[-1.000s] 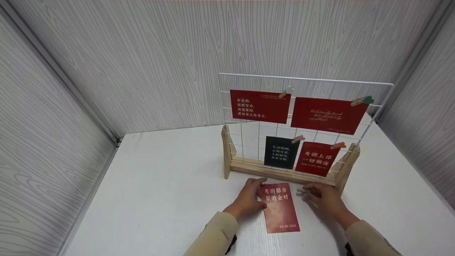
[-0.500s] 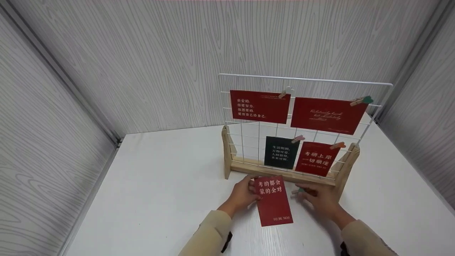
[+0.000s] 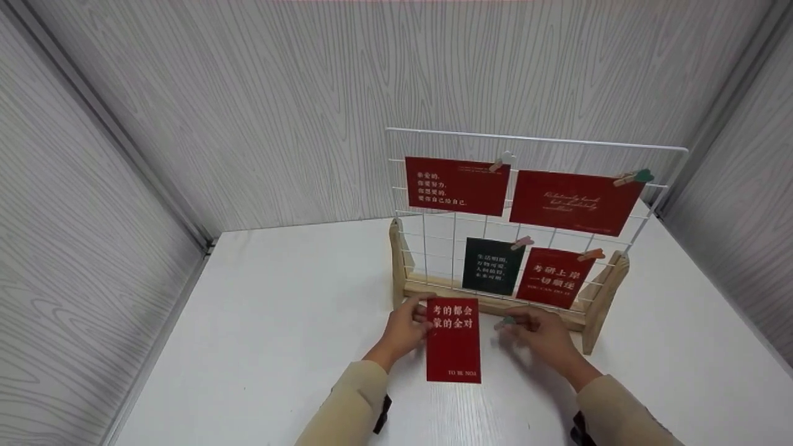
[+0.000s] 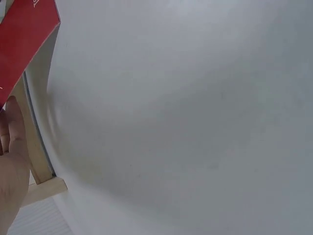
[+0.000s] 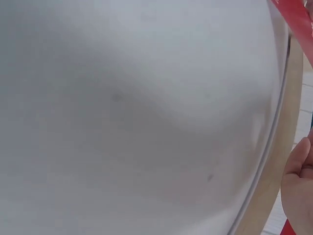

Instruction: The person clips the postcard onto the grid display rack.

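In the head view a red card (image 3: 453, 354) with white lettering is held upright just in front of the rack's wooden base (image 3: 595, 316). My left hand (image 3: 399, 331) pinches its upper left edge. The left wrist view shows that hand (image 4: 13, 166) at the view's left edge, beside the card (image 4: 22, 41). To the right of the card, my right hand (image 3: 546, 342) pinches a small clothespin with a green decoration (image 3: 506, 322), partly hidden by the fingers. The clothespin is apart from the card. Only part of the right hand (image 5: 299, 188) shows in the right wrist view.
A white wire grid (image 3: 433, 132) rises from the base. Clothespins fix a red card (image 3: 458, 186), another red card (image 3: 573, 201), a dark green card (image 3: 494, 266) and a smaller red card (image 3: 554, 277) to it. The white tabletop (image 3: 279, 310) extends leftward.
The red card has come up off the tabletop and moved left toward the rack's base with my left hand. My right hand has shifted slightly left and forward with the clothespin.
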`<action>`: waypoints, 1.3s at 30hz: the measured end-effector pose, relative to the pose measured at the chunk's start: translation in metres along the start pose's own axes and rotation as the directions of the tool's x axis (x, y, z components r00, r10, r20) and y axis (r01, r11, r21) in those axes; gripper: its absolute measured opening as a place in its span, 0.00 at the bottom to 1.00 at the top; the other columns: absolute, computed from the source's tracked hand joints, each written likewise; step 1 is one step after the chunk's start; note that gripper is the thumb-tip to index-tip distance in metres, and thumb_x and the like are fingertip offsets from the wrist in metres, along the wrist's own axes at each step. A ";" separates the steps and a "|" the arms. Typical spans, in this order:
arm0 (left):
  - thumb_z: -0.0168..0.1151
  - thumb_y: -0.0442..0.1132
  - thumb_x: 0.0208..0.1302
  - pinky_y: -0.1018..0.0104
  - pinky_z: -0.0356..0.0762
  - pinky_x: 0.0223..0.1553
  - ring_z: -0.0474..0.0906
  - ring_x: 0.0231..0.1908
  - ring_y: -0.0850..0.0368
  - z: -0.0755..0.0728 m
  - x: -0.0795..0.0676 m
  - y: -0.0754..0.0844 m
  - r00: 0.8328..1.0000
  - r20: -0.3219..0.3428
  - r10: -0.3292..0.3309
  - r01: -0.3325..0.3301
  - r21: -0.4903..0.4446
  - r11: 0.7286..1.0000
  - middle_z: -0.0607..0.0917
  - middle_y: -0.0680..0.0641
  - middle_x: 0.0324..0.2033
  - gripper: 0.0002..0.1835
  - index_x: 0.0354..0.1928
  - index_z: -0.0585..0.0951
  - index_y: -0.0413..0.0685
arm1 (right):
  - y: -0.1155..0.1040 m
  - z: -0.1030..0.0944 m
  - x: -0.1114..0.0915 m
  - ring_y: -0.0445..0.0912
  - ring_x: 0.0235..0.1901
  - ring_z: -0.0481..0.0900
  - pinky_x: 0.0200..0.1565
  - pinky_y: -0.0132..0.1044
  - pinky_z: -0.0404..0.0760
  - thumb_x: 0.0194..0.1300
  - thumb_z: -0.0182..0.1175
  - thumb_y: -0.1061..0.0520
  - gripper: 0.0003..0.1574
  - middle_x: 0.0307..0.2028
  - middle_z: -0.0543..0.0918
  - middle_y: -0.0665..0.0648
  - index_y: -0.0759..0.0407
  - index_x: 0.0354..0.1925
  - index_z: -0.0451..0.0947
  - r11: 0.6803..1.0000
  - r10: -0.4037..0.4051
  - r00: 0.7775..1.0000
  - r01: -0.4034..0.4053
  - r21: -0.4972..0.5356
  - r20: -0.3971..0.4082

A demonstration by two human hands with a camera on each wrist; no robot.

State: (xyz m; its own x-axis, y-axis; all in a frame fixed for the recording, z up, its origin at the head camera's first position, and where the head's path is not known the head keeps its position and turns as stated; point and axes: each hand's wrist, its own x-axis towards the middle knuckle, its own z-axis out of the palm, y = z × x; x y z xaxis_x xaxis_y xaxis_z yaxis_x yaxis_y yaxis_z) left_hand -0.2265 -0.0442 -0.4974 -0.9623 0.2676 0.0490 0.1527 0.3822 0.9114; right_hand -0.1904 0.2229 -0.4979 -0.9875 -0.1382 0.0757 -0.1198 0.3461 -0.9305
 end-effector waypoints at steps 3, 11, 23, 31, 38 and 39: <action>0.57 0.26 0.51 0.66 0.72 0.34 0.71 0.34 0.58 -0.007 0.002 0.002 0.999 -0.007 0.035 -0.035 0.018 0.999 0.75 0.51 0.33 0.29 0.54 0.68 0.57 | -0.004 0.004 0.004 0.45 0.36 0.77 0.38 0.36 0.74 0.52 0.61 0.55 0.18 0.33 0.81 0.52 0.57 0.43 0.75 0.998 -0.047 0.999 0.046 0.032 0.022; 0.58 0.26 0.51 0.65 0.71 0.36 0.72 0.34 0.59 -0.025 0.011 0.011 0.995 -0.033 0.093 -0.091 0.067 0.994 0.77 0.52 0.32 0.27 0.53 0.68 0.58 | -0.016 0.011 0.013 0.43 0.37 0.77 0.39 0.35 0.74 0.51 0.61 0.54 0.14 0.32 0.81 0.49 0.49 0.40 0.78 0.997 -0.070 0.998 0.070 0.032 -0.005; 0.56 0.27 0.53 0.67 0.71 0.39 0.71 0.37 0.61 -0.047 0.023 0.029 0.992 -0.074 0.099 -0.092 0.099 0.991 0.74 0.53 0.34 0.27 0.51 0.67 0.65 | -0.074 0.018 0.019 0.45 0.35 0.77 0.35 0.37 0.75 0.53 0.60 0.61 0.13 0.34 0.81 0.55 0.56 0.41 0.79 0.993 -0.113 0.989 0.109 -0.050 -0.094; 0.56 0.27 0.54 0.67 0.70 0.39 0.70 0.38 0.61 -0.058 0.029 0.042 0.982 -0.104 0.156 -0.142 0.133 0.981 0.74 0.55 0.34 0.27 0.51 0.67 0.66 | -0.071 0.018 0.039 0.38 0.33 0.76 0.35 0.33 0.75 0.51 0.61 0.51 0.15 0.33 0.80 0.45 0.50 0.40 0.79 0.985 -0.145 0.971 0.125 -0.116 -0.188; 0.57 0.28 0.54 0.69 0.69 0.40 0.70 0.37 0.64 -0.061 0.034 0.049 0.969 -0.131 0.210 -0.185 0.183 0.966 0.75 0.57 0.34 0.27 0.51 0.67 0.66 | -0.084 0.019 0.050 0.42 0.32 0.78 0.33 0.32 0.75 0.50 0.62 0.58 0.13 0.31 0.81 0.50 0.57 0.38 0.79 0.975 -0.218 0.942 0.219 -0.024 -0.255; 0.56 0.28 0.54 0.69 0.69 0.40 0.70 0.36 0.64 -0.062 0.034 0.050 0.968 -0.133 0.214 -0.188 0.181 0.965 0.75 0.57 0.33 0.26 0.51 0.68 0.65 | -0.085 0.019 0.051 0.42 0.32 0.78 0.33 0.32 0.75 0.50 0.62 0.60 0.13 0.31 0.81 0.51 0.58 0.38 0.79 0.974 -0.220 0.940 0.224 -0.015 -0.260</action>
State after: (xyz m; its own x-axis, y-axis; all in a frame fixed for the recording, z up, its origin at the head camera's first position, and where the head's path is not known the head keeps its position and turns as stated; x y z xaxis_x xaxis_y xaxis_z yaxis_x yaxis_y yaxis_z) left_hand -0.2658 -0.0704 -0.4247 -0.9285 0.2228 0.2969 0.3696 0.4789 0.7963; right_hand -0.2285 0.1685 -0.4213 -0.9287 0.0353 0.3693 -0.3395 0.3204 -0.8844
